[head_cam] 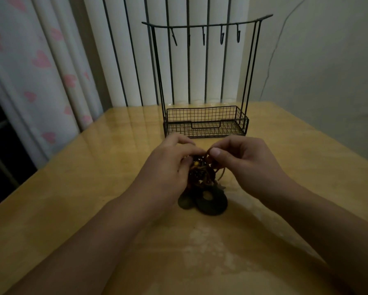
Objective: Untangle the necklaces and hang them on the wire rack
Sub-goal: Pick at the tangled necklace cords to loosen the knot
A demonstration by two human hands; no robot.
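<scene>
Both hands' fingers (pixel 216 151) pinched together

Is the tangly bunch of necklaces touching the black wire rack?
Apart. The head view shows the necklace tangle held between the left hand and right hand, with bare table showing between it and the wire rack.

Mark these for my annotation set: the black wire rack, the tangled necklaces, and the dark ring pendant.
Black wire rack (pixel 206 24): head view, on its top bar.
Tangled brown cord necklaces (pixel 201 172): head view, middle of the knot.
Dark ring-shaped pendant (pixel 218 204): head view, on its right band.
</scene>
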